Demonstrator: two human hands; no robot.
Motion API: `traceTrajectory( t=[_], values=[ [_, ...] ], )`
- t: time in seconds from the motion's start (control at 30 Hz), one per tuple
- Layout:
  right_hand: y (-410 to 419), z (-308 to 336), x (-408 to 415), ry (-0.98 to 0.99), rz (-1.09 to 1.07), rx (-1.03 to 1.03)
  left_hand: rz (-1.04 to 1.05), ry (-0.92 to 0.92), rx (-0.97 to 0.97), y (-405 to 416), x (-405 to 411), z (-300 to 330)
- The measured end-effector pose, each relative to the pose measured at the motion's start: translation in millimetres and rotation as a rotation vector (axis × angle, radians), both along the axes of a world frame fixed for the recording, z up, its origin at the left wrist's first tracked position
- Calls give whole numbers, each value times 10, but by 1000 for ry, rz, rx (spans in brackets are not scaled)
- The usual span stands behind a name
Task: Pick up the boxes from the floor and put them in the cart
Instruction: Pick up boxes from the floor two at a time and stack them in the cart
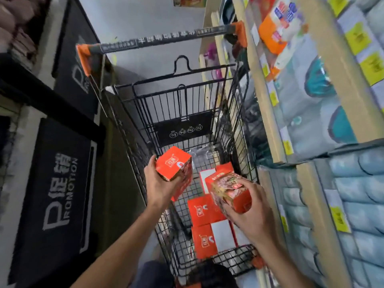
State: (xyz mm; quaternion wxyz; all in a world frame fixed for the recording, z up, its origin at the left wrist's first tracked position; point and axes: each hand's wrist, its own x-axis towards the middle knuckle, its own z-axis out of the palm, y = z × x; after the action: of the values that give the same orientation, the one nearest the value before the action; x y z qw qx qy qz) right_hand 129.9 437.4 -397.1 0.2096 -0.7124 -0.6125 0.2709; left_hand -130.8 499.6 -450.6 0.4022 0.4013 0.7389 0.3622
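- Premises: retail shop, self-service aisle, seen from above.
- Shopping cart (182, 129): black wire basket, dark push handle (164, 39) with printed lettering and orange end caps, folded child-seat flap with pictogram panel.
- Shelving (268, 113): light wood-tone shelf edges along the right side, stocked in rows with wrapped goods.
- Price tags (357, 38): yellow and white labels fixed along the shelf fronts, text too blurred to read.
- Promotion signs (60, 190): black panels on the left, printed "PROMOTION" beside Chinese characters.
- Stock: several identical orange boxes (204, 240) lying in the cart basket.
- Floor (141, 19): plain pale grey aisle.
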Motion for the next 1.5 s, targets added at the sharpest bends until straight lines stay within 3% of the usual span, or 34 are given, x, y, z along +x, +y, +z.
traceTrajectory(
  t=[0.3, 0.63, 1.2, 1.5],
  values=[
    [266, -524, 35, -21, -57, -80, -5, 62, -174, 328, 126, -1060],
    [444, -943, 105, 123, -127, -38, 67, 81, -277, 104, 568, -1938],
    [573, -1289, 182, 82, -95, -60, -225, 76, -422, -237, 805, -2203],
    [1696, -1349, 68, -51, 6, -40, -265, 60, -155, 537, 332, -1714]
  ],
)
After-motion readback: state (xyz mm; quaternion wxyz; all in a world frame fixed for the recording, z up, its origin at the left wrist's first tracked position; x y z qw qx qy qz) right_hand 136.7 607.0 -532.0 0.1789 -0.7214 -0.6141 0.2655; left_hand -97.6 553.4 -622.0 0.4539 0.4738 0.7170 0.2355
